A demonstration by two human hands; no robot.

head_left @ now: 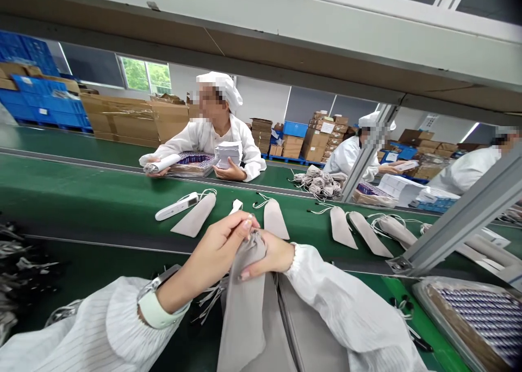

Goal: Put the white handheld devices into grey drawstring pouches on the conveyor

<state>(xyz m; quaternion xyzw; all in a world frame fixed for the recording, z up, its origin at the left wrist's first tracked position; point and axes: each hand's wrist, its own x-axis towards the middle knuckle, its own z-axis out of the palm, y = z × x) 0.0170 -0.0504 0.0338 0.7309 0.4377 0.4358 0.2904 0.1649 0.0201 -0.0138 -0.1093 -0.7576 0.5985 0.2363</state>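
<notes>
A long grey drawstring pouch (243, 312) hangs upright in front of me, its gathered mouth at the top. My right hand (275, 254) is wrapped round the neck of this pouch, thumb lying across its front. At the very top, my left hand (223, 242) is closed in a pinch by the gathered mouth; whether the fingertips hold the cord or the cloth is hidden. Below and behind are more flat grey pouches (312, 328). White cords with dark ends (210, 301) spread out left of the held pouch.
On the green belt (101, 198) lie a white handheld device (176, 206) beside a grey pouch (196, 215), and several other pouches (343, 228). A metal post (457, 225) slants at right near a bagged tray (481, 317). Across the belt, a co-worker (220, 127) holds a stack of papers.
</notes>
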